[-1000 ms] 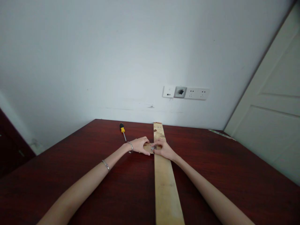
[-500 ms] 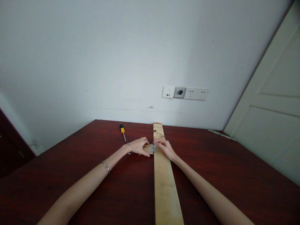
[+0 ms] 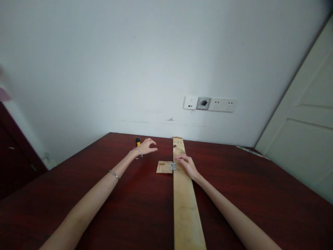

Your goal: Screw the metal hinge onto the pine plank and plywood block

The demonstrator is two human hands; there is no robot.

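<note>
A long pale wooden plank (image 3: pixel 186 208) runs away from me across the table. A small piece of wood (image 3: pixel 163 167) lies against its left edge, and a metal hinge (image 3: pixel 173 166) spans the joint between them. My right hand (image 3: pixel 188 166) rests on the plank just right of the hinge, its fingertips pressed together; anything between them is too small to make out. My left hand (image 3: pixel 147 146) is apart from the wood, thumb and fingers spread and holding nothing. Behind it shows the black and yellow handle of a screwdriver (image 3: pixel 138 141), whose shaft is mostly hidden by the hand and wrist.
The dark red table (image 3: pixel 117 215) meets a white wall (image 3: pixel 145 69) at the back. Wall sockets (image 3: pixel 209 103) are mounted to the right above it. A white panelled door (image 3: pixel 307 114) stands at the right, with a thin strip (image 3: pixel 252 152) on the table near it.
My left hand has let go of the small piece of wood and moved up and left to the screwdriver. My right hand stays beside the hinge. The view has shifted slightly.
</note>
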